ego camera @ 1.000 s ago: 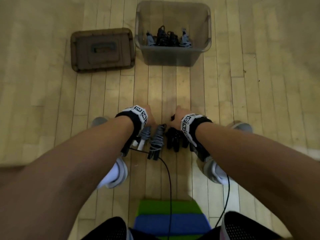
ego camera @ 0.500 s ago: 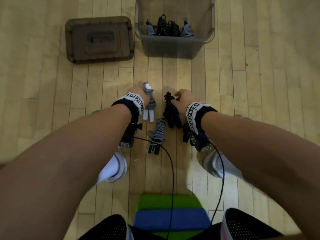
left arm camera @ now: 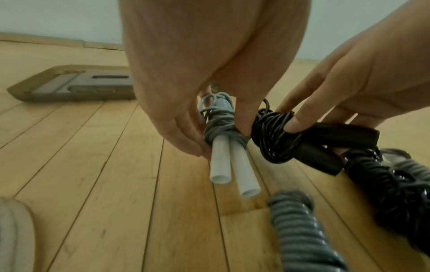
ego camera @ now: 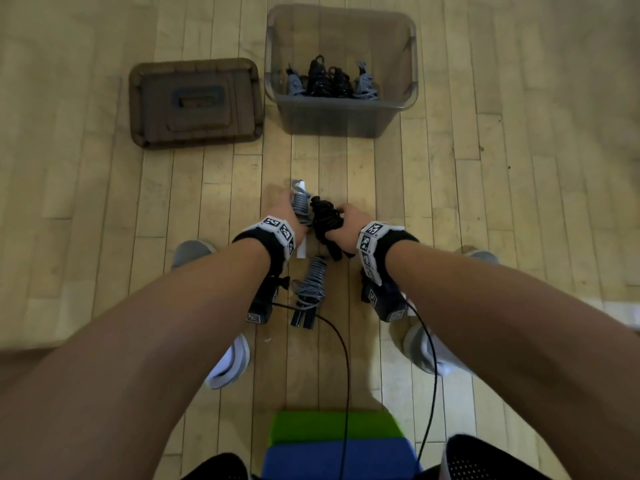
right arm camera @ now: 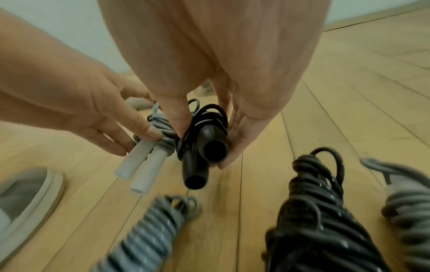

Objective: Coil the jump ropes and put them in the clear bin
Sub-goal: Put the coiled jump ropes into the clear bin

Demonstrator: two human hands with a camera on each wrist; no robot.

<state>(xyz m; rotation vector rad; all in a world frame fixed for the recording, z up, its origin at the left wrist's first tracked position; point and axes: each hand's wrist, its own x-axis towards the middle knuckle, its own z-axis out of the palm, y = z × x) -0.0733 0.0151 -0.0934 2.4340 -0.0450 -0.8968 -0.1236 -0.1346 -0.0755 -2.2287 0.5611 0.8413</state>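
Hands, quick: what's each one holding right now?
Left hand: closed round the coiled grey jump rope with white handles.
Right hand: closed round the coiled black jump rope.

the fingers of the left hand (ego camera: 289, 211) are hidden behind a grey rope bundle (ego camera: 300, 206) at the centre of the head view. another grey bundle (right arm camera: 149, 237) and a black bundle (right arm camera: 318, 220) are blurred and cut off by the lower edge of the right wrist view. the ropes in the clear bin (ego camera: 341, 114) at the top are too small to be counted.
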